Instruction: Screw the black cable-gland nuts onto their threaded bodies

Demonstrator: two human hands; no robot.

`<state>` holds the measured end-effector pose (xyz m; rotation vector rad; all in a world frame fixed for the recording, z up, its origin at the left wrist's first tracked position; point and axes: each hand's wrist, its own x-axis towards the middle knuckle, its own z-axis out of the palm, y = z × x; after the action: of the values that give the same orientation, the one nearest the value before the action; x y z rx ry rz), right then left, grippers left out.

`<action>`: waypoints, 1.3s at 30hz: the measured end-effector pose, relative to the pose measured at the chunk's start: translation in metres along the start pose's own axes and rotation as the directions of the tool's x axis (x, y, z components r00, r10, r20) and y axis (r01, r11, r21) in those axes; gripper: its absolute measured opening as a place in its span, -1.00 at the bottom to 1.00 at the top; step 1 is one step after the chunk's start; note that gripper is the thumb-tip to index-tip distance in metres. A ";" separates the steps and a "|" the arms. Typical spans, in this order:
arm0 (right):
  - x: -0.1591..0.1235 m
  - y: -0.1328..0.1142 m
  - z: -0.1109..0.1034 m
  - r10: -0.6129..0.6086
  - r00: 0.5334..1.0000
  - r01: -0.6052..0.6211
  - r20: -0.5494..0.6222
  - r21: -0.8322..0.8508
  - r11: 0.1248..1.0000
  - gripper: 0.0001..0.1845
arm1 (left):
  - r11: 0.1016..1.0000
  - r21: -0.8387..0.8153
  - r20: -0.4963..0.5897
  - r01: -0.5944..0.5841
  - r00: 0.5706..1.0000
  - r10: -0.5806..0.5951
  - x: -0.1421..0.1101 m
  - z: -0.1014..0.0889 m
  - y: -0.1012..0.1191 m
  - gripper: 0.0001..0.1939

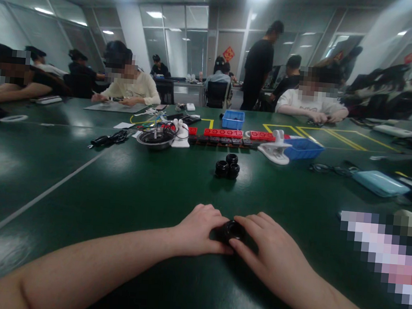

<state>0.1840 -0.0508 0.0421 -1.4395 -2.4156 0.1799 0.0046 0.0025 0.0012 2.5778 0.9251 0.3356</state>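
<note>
A small black, tire-like ring (231, 229) sits low over the green table, its round opening facing up and toward me. My left hand (197, 230) closes on its left side, with the thumb and fingers around it. From the right, my right hand (269, 239) pinches the same ring between thumb and forefinger. Parts of the ring are hidden behind the fingers. Farther forward, three similar black rings (221, 169) are grouped close together, one behind the front two.
Beyond the rings runs a row of red blocks (223, 133), between a metal bowl (154, 143) and a white clip stand (275, 148). Blue bins (233, 120) stand behind and to the right. A light-blue pouch (381, 183) lies right. Several people sit across the table.
</note>
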 end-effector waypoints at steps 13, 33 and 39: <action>0.000 0.001 -0.001 0.028 0.999 -0.027 0.039 -0.026 0.999 -0.71 | 1.000 0.021 0.000 -0.004 1.000 0.004 0.000 0.001 -0.001 -0.60; 0.002 0.000 -0.002 0.055 0.998 -0.054 0.039 -0.024 0.998 -0.78 | 1.000 0.013 0.011 0.001 1.000 -0.001 0.001 0.001 -0.001 -0.59; 0.002 0.000 -0.003 0.056 0.998 -0.055 0.026 -0.038 0.998 -0.78 | 1.000 0.013 0.007 -0.003 1.000 0.003 0.000 0.001 -0.001 -0.60</action>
<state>0.1839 -0.0498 0.0452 -1.5309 -2.4139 0.1687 0.0042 0.0028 -0.0005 2.5912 0.9241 0.3215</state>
